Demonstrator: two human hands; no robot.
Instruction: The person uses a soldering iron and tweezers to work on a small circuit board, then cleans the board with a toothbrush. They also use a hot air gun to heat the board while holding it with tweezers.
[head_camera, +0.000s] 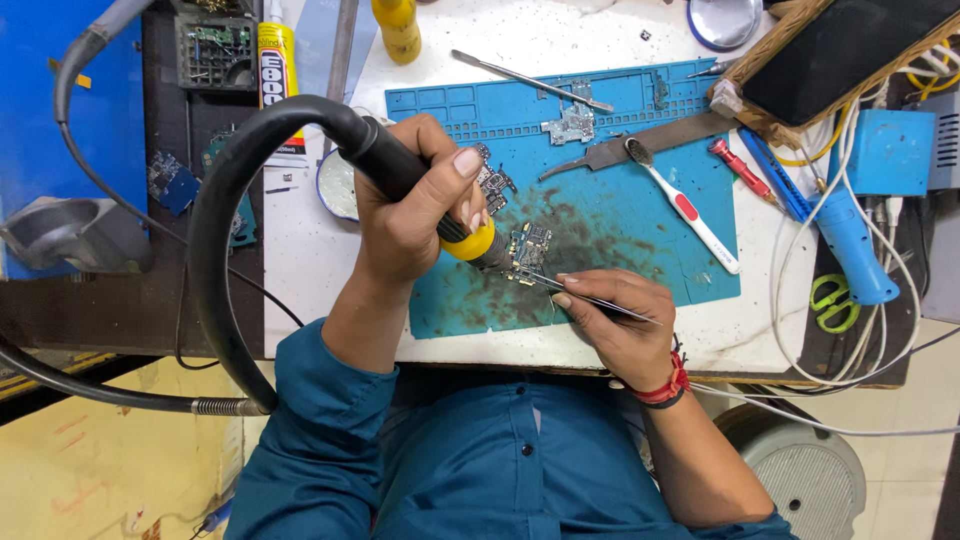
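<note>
Left hand (410, 215) at frame centre fisted round a hot-air wand (425, 195), nozzle pointing down-right onto a small board (528, 248) on the blue mat (600, 220), right hand (615, 315) pinching tweezers (590, 297) lying left-right, tips at the board

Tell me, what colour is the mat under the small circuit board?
The mat is teal blue, smudged with dark stains near the circuit board; the head view shows it.

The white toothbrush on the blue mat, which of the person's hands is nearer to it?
Right. The right hand, holding tweezers, sits just below-left of the toothbrush; the left hand, gripping the hot air handle, is farther left across the mat.
</note>
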